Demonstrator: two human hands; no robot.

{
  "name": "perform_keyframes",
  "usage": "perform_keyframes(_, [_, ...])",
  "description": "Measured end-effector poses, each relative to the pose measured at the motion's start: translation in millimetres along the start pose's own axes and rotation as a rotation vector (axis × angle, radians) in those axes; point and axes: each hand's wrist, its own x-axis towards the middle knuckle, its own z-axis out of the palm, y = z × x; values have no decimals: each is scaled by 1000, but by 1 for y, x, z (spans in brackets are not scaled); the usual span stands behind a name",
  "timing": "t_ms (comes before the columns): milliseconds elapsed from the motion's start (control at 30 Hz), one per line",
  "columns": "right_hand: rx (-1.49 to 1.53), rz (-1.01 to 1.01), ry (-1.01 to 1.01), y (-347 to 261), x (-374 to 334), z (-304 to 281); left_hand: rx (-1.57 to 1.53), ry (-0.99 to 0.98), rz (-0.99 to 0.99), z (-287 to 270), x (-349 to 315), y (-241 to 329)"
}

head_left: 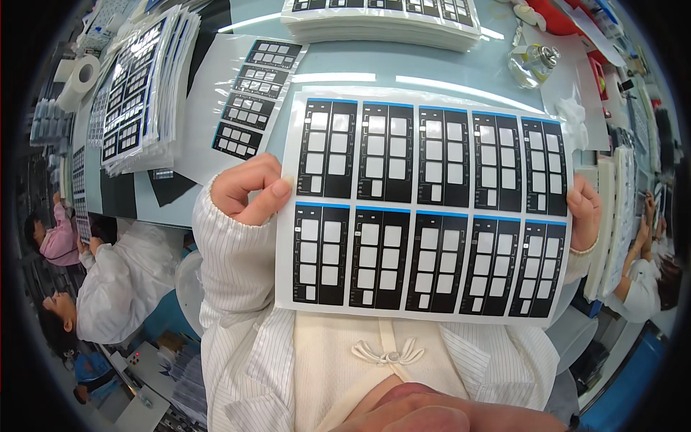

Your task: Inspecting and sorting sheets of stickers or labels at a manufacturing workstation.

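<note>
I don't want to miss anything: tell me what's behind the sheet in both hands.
Beyond the sheet, the table shows above its upper edge, the wearer's cream top below its lower edge. Whatever lies directly behind it is covered.

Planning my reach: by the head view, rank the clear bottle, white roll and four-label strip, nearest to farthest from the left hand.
1. Four-label strip, just beyond the left hand.
2. White roll, upper left.
3. Clear bottle, upper right.
</note>
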Motion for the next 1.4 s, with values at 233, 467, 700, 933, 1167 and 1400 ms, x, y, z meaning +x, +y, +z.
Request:
perform_keyframes(233, [-13, 49, 34, -11, -14, 13, -85, -41, -49, -5, -5, -12])
perform_keyframes(467, [-28, -32, -4, -11, -18, 12, -108, -54, -72, -2, -5, -14])
perform_keyframes(700, [-17, -91, -29, -11, -19, 14, -61, -97, -40, -6, -7, -15])
perform_keyframes(933, [11, -57, -46, -9, -17, 14, -70, -74, -51, -5, -8, -16])
perform_keyframes(1167, [21, -52, -76, -8, -15, 15, -59, -94, -39, -10, -7, -20])
perform_keyframes(1400, [22, -20, -95, -9, -15, 16, -74, -81, -46, -9, -7, -16])
